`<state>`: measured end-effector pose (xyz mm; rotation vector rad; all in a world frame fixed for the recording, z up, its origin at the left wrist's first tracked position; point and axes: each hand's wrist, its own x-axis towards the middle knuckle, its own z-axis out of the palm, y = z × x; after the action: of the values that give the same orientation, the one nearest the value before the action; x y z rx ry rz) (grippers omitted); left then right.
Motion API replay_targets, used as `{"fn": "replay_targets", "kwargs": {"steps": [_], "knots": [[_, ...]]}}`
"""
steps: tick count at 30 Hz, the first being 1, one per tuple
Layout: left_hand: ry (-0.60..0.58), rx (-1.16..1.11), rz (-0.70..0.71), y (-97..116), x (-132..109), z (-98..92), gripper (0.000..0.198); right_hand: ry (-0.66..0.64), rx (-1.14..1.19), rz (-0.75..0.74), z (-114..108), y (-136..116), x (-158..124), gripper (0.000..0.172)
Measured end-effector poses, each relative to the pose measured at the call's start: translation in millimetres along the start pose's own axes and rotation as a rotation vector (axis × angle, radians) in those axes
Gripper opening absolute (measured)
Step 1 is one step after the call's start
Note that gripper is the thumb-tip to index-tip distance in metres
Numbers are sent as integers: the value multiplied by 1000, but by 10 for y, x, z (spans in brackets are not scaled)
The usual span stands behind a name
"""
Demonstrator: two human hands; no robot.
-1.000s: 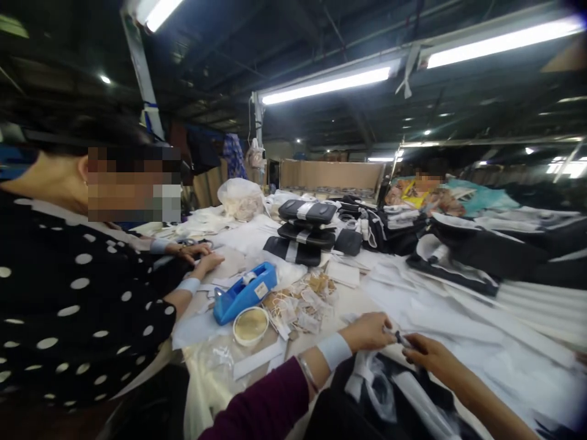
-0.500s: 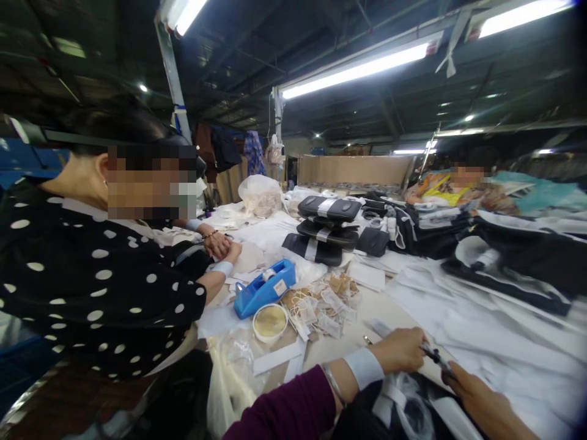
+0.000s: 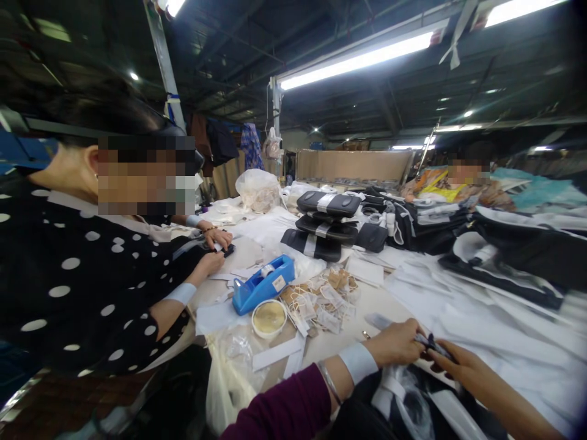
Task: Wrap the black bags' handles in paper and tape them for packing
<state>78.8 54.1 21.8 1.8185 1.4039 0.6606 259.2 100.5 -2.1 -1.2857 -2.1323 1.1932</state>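
My left hand (image 3: 398,344), with a white band and a bangle at the wrist, has its fingers pinched on one end of a narrow dark piece (image 3: 431,346) that has a pale, shiny part. The fingers of my right hand (image 3: 463,365) close on its other end. Its exact kind is too small and blurred to make out. Just under both hands lies a black fabric item (image 3: 360,415), with clear plastic (image 3: 413,400) and white strips on top. Left of my left hand, a pile of tags with strings (image 3: 321,305) lies on the table.
A blue tape dispenser (image 3: 262,287) and a round tub (image 3: 269,318) stand left of the tags. Black cases (image 3: 328,205) are stacked behind. A co-worker in a polka-dot top (image 3: 92,275) works at the left; another person (image 3: 458,183) is at the far right.
My hands have drawn closer together on the dark piece, the right hand shifting left and upward. The left co-worker's hands have moved, and a small dark item now shows in them. The view has shifted slightly.
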Motion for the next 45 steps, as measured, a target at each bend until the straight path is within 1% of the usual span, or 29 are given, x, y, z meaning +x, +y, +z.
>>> {"fn": "replay_targets", "kwargs": {"steps": [3,5,7,8,10,11,13,14,16,18,21,23,26,29,31,32,36,40,42,45], "knots": [[-13,-30,9,-2,0,0,40,87,-34,-23,42,97,-53,45],[12,-33,28,0,24,0,53,110,-55,-28,47,172,-68,44],[67,-25,142,1,80,7,70,161,-47,-26,56,224,-70,46],[68,-19,230,0,121,15,72,204,-33,-39,65,235,-69,47],[-11,7,379,-6,222,37,63,297,-10,-87,88,222,-77,47],[-71,32,409,-11,276,49,56,326,-8,-109,99,203,-86,45],[-163,99,400,-27,375,70,44,347,-18,-134,116,157,-111,42],[-172,134,391,-38,413,77,42,352,-25,-137,121,139,-124,41],[-158,179,385,-62,459,79,39,358,-33,-134,125,129,-139,39],[-140,177,357,-82,467,62,37,359,-42,-127,127,160,-133,37],[-129,107,285,-72,422,-7,33,351,-58,-89,132,237,-96,33],[-100,59,234,-22,370,-68,26,330,-82,-58,137,246,-90,33],[-38,4,181,85,287,-134,14,303,-112,-61,145,116,-174,30],[-44,-84,152,156,241,-144,7,317,-94,-94,149,-127,-303,21],[-83,-158,141,165,243,-135,7,311,-58,-109,144,-258,-342,15],[-104,-193,142,160,250,-131,9,283,-47,-122,138,-299,-346,13],[-140,-258,164,107,277,-144,12,284,-61,-96,111,-317,-328,12],[-125,-185,119,83,284,-193,11,271,-74,-98,101,-298,-340,14],[-126,-127,105,113,291,-217,14,263,-76,-106,91,-306,-351,15],[-162,-42,123,192,300,-238,22,260,-76,-118,69,-311,-356,13]]}}
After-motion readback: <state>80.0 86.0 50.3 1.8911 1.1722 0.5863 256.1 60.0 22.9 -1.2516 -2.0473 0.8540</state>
